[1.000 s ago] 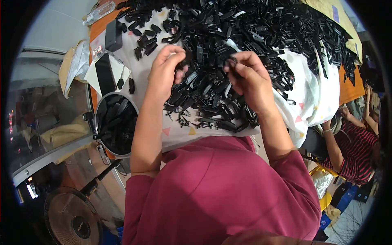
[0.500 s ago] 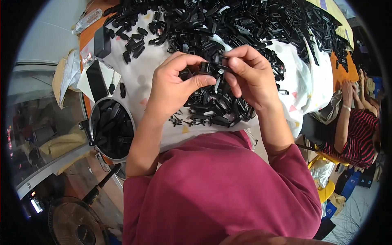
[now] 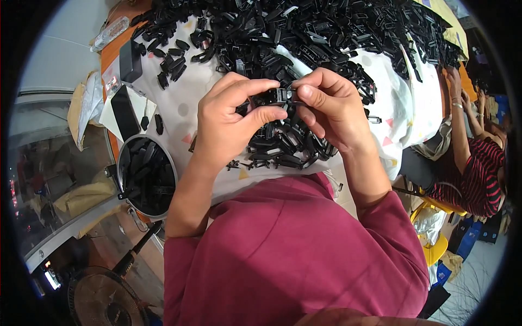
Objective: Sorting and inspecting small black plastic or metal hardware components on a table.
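Both hands met fingertip to fingertip above the lap.

The left hand (image 3: 231, 122) was curled, its thumb lying along the lower side and its index finger arched over the top, with the fingertips pinched together at the right of the hand. The right hand (image 3: 331, 111) faced it, thumb and forefinger pressed close at their tips and the other fingers folded underneath. The two sets of fingertips all but touched. Both wrists were bent slightly inward. The bare forearms rose from the lower edge and drew toward each other, and magenta short sleeves covered the upper arms.
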A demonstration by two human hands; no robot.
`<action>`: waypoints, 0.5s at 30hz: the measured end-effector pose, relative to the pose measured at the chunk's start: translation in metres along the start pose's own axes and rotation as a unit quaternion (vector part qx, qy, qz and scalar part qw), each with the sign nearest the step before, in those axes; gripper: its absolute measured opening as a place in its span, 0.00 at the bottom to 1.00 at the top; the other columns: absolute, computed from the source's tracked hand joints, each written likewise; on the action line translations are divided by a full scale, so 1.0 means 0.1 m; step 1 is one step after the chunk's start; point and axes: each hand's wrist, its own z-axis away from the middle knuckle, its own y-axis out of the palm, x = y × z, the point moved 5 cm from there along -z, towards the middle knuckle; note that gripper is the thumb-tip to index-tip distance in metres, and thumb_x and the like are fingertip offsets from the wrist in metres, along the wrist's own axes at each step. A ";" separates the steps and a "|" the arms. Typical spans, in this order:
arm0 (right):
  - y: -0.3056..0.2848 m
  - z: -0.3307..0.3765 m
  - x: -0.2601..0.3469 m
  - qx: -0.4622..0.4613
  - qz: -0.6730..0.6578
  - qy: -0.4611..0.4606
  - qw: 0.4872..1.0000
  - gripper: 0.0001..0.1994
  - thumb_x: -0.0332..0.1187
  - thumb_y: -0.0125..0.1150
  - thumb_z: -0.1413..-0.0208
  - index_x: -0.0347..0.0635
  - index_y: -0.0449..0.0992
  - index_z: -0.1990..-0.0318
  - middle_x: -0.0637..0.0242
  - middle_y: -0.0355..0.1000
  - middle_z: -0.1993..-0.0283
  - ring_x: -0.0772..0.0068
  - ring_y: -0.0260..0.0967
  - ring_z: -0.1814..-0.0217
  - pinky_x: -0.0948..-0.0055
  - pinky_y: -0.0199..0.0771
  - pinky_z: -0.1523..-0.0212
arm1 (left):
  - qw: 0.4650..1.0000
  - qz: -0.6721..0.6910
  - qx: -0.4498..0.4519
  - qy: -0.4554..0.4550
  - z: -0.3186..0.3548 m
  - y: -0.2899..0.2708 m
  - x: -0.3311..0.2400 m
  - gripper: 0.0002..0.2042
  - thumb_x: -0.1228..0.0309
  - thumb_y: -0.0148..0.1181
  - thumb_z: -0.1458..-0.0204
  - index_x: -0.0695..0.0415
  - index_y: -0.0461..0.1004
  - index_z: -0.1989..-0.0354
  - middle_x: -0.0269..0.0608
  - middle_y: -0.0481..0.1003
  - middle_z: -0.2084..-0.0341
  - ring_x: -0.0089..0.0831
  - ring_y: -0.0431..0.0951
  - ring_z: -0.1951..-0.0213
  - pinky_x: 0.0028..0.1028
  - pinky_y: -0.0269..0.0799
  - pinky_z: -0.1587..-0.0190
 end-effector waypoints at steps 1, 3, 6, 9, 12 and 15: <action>0.00 -0.01 0.00 0.002 -0.002 -0.003 1.000 0.05 0.28 0.54 0.49 0.35 0.70 0.68 0.66 0.66 0.77 0.82 0.59 0.86 0.87 0.51 0.92 | 1.000 -0.003 0.004 -0.006 0.01 0.01 0.00 0.16 0.74 0.68 0.69 0.59 0.75 0.67 0.35 0.69 0.78 0.21 0.67 0.77 0.19 0.63 0.74; -0.05 -0.01 -0.04 -0.003 0.039 0.016 0.999 0.05 0.28 0.54 0.49 0.36 0.70 0.69 0.67 0.66 0.77 0.82 0.59 0.86 0.88 0.50 0.92 | 0.999 -0.045 0.011 -0.016 0.04 0.02 -0.05 0.16 0.74 0.68 0.69 0.59 0.75 0.67 0.35 0.69 0.79 0.21 0.67 0.78 0.19 0.63 0.75; -0.04 0.01 -0.12 -0.009 0.063 0.047 0.997 0.05 0.29 0.55 0.49 0.36 0.70 0.70 0.69 0.66 0.78 0.83 0.59 0.86 0.88 0.49 0.92 | 0.999 -0.038 0.008 -0.022 0.08 0.03 0.01 0.16 0.73 0.67 0.67 0.60 0.74 0.66 0.35 0.69 0.78 0.20 0.66 0.79 0.17 0.62 0.76; 0.04 0.00 -0.18 -0.024 0.048 0.042 0.998 0.05 0.29 0.55 0.49 0.36 0.69 0.69 0.70 0.66 0.78 0.84 0.59 0.86 0.88 0.49 0.92 | 0.970 0.191 -0.033 -0.144 0.22 0.17 0.21 0.16 0.72 0.65 0.63 0.61 0.73 0.63 0.33 0.70 0.77 0.17 0.65 0.79 0.16 0.62 0.76; 0.13 0.03 -0.23 -0.054 0.106 0.000 0.993 0.06 0.29 0.54 0.49 0.36 0.68 0.66 0.69 0.67 0.75 0.82 0.63 0.82 0.87 0.57 0.89 | 0.896 0.373 -0.063 -0.232 0.34 0.33 0.36 0.16 0.69 0.61 0.56 0.63 0.71 0.58 0.29 0.70 0.74 0.14 0.64 0.77 0.14 0.61 0.76; 0.11 0.05 -0.26 -0.057 0.121 -0.079 0.988 0.10 0.27 0.55 0.50 0.34 0.65 0.62 0.63 0.69 0.70 0.78 0.68 0.74 0.83 0.70 0.78 | 0.919 0.302 -0.084 -0.240 0.36 0.28 0.30 0.18 0.70 0.57 0.52 0.65 0.67 0.54 0.40 0.72 0.66 0.16 0.63 0.78 0.15 0.60 0.74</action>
